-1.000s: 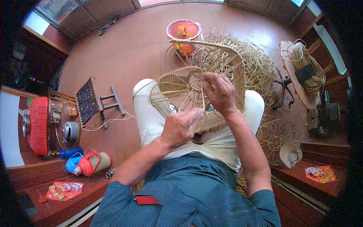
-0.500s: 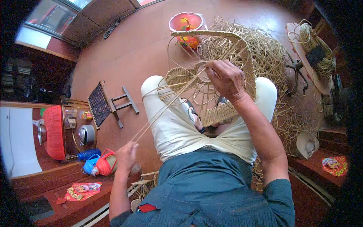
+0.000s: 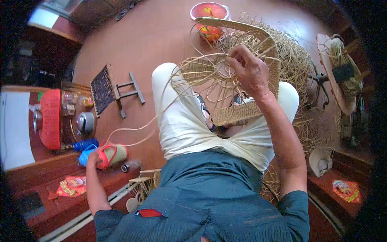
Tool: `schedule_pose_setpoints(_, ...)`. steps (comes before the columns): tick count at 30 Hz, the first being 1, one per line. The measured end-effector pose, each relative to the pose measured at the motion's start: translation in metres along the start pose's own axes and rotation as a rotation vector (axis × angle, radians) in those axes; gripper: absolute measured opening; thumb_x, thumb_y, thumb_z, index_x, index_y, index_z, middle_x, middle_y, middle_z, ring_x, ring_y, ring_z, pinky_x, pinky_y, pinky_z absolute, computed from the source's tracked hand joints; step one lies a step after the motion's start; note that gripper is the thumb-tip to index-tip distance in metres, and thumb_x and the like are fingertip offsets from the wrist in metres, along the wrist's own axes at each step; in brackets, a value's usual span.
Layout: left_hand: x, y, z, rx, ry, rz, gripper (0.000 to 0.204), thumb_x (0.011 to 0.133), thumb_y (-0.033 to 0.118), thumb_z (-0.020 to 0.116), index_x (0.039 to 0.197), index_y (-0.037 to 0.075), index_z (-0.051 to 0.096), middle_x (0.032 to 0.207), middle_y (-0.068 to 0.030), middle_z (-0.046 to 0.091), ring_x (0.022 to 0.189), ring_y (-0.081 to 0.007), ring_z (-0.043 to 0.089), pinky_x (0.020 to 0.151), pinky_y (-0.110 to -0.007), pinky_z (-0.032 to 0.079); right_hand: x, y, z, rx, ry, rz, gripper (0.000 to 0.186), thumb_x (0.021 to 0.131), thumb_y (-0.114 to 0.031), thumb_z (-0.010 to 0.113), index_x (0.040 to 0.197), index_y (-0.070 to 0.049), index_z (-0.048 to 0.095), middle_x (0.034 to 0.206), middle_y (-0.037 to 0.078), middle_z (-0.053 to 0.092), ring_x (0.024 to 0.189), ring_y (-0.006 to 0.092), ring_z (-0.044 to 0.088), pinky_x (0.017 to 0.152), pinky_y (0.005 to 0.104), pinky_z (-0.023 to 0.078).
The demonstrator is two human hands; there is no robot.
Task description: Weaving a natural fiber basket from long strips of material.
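Between my knees sits a half-made wicker piece (image 3: 238, 115), with tan woven bands round its outside and bare spokes meeting in the middle. Over its centre, my right hand (image 3: 250, 72) is closed in a pinch on the tan cord where it meets the spokes. My left hand (image 3: 95, 157) is stretched far out to the left, its fingers closed on a loose length of cord (image 3: 139, 128). That cord sags in a curve back across my left knee to the wicker piece. Exactly how the fingertips grip is too small to see.
A large tangle of cord (image 3: 290, 60) lies beyond the piece, beside a red patterned bucket (image 3: 209, 30). At left stand a small woven-seat stool (image 3: 105, 90) and a kettle (image 3: 85, 122). Flasks (image 3: 117, 155) lie near my left hand. A wooden bench (image 3: 336, 76) is at right.
My left hand has swung outward to the left and down, drawing cord along. The cord, taut before, now hangs in a slack loop. My right hand stays at the wicker piece.
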State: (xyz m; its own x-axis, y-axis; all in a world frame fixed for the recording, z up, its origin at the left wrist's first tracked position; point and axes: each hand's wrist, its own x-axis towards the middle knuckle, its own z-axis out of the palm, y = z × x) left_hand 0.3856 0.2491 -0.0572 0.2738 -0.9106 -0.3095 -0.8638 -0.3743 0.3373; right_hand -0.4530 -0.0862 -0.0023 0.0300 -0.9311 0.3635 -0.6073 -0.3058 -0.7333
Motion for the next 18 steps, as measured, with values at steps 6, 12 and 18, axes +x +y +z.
schedule_pose_setpoints(6,0.067,0.477,0.112,-0.12,0.292,0.604,0.037,0.095,0.015,0.078,0.13,0.005,0.073,0.124,-0.0151,0.074,0.116,-0.0322,0.071,0.103,-0.042,0.055,-0.013,0.012,-0.026,-0.059,0.043,0.073,0.018,0.098,-0.031,0.079,0.106,-0.017,0.071,0.084,0.006,0.077,0.073,0.0241,0.075,0.068,0.0396,0.057)
schedule_pose_setpoints(12,0.027,0.591,0.166,-0.154,0.259,0.747,0.038,0.097,0.018,0.076,0.132,0.007,0.07,0.119,-0.014,0.076,0.112,-0.0349,0.071,0.101,-0.044,0.055,-0.011,0.011,-0.018,-0.1,0.032,0.108,0.018,0.097,-0.033,0.08,0.104,-0.018,0.072,0.082,0.004,0.077,0.073,0.0245,0.076,0.067,0.0402,0.057)
schedule_pose_setpoints(18,0.028,0.535,0.161,-0.204,0.242,0.627,0.019,0.106,0.02,0.068,0.116,0.006,0.075,0.108,-0.0164,0.079,0.098,-0.0387,0.077,0.084,-0.046,0.059,-0.011,0.017,-0.019,-0.081,0.069,0.072,0.017,0.098,-0.032,0.079,0.106,-0.019,0.073,0.085,0.005,0.078,0.076,0.0261,0.077,0.068,0.0413,0.057)
